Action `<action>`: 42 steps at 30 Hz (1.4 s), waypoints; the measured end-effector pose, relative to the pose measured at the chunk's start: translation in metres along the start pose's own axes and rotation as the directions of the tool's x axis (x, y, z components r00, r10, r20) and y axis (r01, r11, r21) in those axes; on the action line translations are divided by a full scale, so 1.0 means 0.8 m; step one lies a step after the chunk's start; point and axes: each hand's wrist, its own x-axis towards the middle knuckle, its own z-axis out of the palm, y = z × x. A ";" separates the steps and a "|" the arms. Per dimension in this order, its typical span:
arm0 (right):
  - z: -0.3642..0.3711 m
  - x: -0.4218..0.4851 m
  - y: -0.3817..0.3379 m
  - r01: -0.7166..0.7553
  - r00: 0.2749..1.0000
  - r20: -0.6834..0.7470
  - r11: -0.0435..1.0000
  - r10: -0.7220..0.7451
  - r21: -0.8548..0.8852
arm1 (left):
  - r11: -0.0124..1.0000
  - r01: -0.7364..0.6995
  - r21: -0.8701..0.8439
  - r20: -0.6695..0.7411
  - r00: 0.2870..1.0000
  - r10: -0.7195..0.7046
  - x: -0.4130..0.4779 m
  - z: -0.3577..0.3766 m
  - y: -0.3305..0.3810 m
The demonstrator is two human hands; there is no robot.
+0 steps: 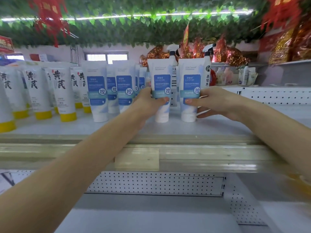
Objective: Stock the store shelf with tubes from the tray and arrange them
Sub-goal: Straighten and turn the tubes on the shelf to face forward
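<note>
Two grips: left hand (pixel 148 102) clasps the left tube (pixel 159 71), right hand (pixel 217 102) clasps the right tube (pixel 190 71), both upright.

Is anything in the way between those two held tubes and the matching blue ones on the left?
Nothing visible. The left hand grips the left tube, the right hand the right tube; only bare shelf lies between them and the blue row. Spray bottles stand close behind.
</note>
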 end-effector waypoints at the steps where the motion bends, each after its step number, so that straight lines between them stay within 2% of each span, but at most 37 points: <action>1: 0.000 -0.001 -0.001 -0.003 1.000 -0.004 1.000 0.003 0.001 | 1.000 -0.001 0.001 0.000 1.000 0.001 0.000 0.000 0.000; 10: 0.002 -0.004 -0.002 -0.014 0.999 -0.051 1.000 0.015 0.010 | 1.000 0.016 0.021 0.002 1.000 -0.016 0.004 -0.001 -0.001; 18: 0.004 0.000 -0.014 0.076 0.968 -0.242 0.996 -0.064 0.040 | 0.999 0.009 0.048 -0.014 1.000 -0.009 0.000 -0.001 0.000; 25: -0.032 0.009 -0.047 0.150 0.879 -0.472 0.979 -0.068 0.138 | 0.997 -0.002 0.078 -0.091 0.996 0.009 -0.021 -0.005 0.033; 27: -0.047 0.010 -0.061 0.192 0.860 -0.501 0.970 -0.092 0.152 | 0.994 -0.002 0.108 -0.100 0.995 0.013 -0.031 -0.008 0.052; 29: -0.061 0.014 -0.075 0.222 0.862 -0.493 0.963 -0.119 0.156 | 0.980 -0.029 0.197 -0.132 0.990 0.056 -0.040 -0.012 0.072; 34: -0.086 0.032 -0.113 0.243 0.875 -0.451 0.966 -0.177 0.092 | 0.884 -0.207 0.420 -0.150 0.944 0.293 -0.054 -0.032 0.123; 39: -0.093 0.059 -0.170 0.226 0.945 -0.222 0.969 -0.243 -0.097 | 0.765 -0.288 0.577 -0.104 0.902 0.419 -0.031 -0.081 0.171; 42: -0.085 0.077 -0.207 0.242 0.958 -0.089 0.938 -0.271 -0.247 | 0.687 -0.315 0.655 -0.041 0.893 0.449 -0.005 -0.118 0.187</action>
